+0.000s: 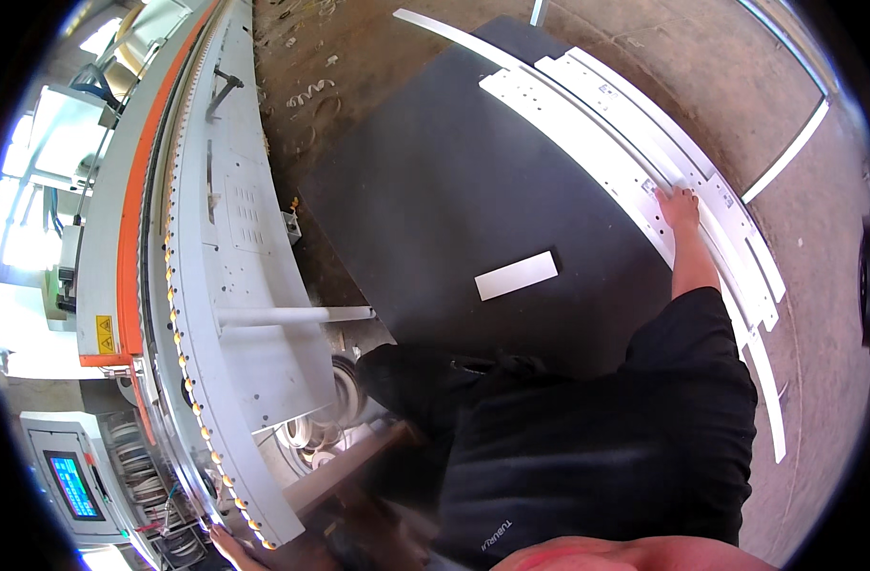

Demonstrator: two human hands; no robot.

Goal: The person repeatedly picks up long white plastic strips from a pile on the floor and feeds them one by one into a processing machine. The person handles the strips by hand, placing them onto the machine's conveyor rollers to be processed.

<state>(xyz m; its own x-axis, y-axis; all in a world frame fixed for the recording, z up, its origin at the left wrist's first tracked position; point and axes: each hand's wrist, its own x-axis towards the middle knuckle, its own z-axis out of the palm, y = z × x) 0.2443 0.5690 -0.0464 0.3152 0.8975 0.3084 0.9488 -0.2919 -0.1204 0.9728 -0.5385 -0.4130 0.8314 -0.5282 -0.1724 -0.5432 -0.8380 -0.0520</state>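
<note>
My right hand [681, 206] reaches across a group of long white panels, with thumb and fingers bent around a long narrow white strip [473, 44]. The strip lies lengthwise over the panels and extends past their ends. One white drilled panel [549, 119] lies on its near side, and another white panel [635, 109] with cut-outs and small labels lies on its far side. At the lower left, my left hand [227, 547] is partly in view. Its fingers are stretched toward the edge of a long white and orange machine [130, 238].
The panels rest on a dark tabletop [406, 190], with a short white board [516, 276] nearer me. A row of yellow rollers [173, 314] lines the machine's edge. A control screen [73, 485] stands at lower left. Curled offcuts [311, 92] litter the floor.
</note>
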